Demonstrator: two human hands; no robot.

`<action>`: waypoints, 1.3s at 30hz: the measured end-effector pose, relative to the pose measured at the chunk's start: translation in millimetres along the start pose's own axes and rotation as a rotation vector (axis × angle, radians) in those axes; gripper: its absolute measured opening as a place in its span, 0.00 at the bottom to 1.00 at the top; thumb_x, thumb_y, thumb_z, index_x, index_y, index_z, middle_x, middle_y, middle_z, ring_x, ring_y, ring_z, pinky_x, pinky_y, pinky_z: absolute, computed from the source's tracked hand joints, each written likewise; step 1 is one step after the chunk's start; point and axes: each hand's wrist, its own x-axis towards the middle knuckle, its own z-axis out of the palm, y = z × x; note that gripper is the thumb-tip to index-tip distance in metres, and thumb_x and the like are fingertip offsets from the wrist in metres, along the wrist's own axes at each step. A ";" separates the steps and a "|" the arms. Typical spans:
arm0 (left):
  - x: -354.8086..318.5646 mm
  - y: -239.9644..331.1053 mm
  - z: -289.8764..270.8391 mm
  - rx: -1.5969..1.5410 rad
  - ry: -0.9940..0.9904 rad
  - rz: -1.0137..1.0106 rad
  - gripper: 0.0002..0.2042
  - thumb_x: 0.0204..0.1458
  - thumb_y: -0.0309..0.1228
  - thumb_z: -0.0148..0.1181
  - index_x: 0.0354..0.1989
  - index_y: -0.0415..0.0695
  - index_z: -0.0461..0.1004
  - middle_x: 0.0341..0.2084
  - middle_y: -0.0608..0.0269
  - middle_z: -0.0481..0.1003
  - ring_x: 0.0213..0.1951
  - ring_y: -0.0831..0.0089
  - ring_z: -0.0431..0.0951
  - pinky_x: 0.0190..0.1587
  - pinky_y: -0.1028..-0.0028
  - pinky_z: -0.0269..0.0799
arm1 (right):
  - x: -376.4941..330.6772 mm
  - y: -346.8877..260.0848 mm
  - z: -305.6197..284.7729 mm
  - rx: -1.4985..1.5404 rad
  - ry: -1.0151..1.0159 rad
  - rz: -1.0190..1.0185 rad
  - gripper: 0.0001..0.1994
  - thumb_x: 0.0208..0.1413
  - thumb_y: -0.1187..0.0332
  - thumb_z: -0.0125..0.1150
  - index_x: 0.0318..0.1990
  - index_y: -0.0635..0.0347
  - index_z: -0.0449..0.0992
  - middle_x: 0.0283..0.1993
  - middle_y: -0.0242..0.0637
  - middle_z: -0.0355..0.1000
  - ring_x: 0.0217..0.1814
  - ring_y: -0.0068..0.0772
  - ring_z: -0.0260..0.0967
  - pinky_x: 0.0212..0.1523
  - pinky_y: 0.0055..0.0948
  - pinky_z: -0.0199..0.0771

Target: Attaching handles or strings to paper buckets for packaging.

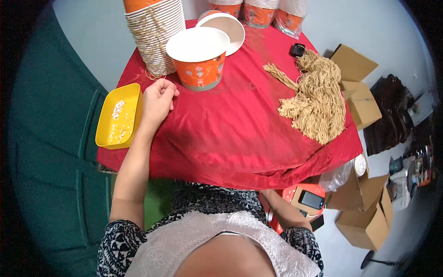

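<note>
My left hand rests on the red tablecloth with its fingers curled in, and I see nothing in it. It lies between a yellow tray holding small white bits and an orange paper bucket with a white inside. A tall stack of nested paper buckets stands just beyond the hand. My right forearm reaches under the table's front edge, so the cloth hides that hand. A bundle of tan cords lies at the table's right.
A white round lid leans behind the bucket. More orange buckets line the far edge beside a small black object. Cardboard boxes stand to the right; others sit on the floor near an orange device with a screen.
</note>
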 end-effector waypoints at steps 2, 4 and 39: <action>-1.4 2.3 0.2 0.009 -0.024 -0.005 0.06 0.60 0.26 0.52 0.32 0.38 0.72 0.25 0.63 0.77 0.15 0.86 0.65 0.18 0.83 0.60 | -6.3 5.7 0.6 -0.109 -0.027 -0.038 0.25 0.59 0.49 0.50 0.59 0.53 0.69 0.58 0.34 0.73 0.56 0.38 0.72 0.57 0.41 0.72; -4.2 4.6 0.4 -0.017 -0.014 0.002 0.06 0.60 0.26 0.52 0.32 0.38 0.72 0.24 0.64 0.76 0.16 0.86 0.66 0.18 0.83 0.61 | -13.2 11.4 2.1 -0.217 -0.054 -0.077 0.25 0.59 0.50 0.51 0.58 0.53 0.70 0.58 0.34 0.73 0.56 0.39 0.72 0.57 0.41 0.73; -5.4 -0.7 4.0 0.060 -0.060 0.004 0.06 0.58 0.25 0.52 0.30 0.38 0.72 0.21 0.66 0.75 0.17 0.85 0.68 0.18 0.81 0.62 | -45.0 -357.4 5.6 -0.482 -0.888 -0.122 0.09 0.61 0.65 0.55 0.36 0.63 0.73 0.30 0.48 0.71 0.32 0.52 0.71 0.34 0.42 0.70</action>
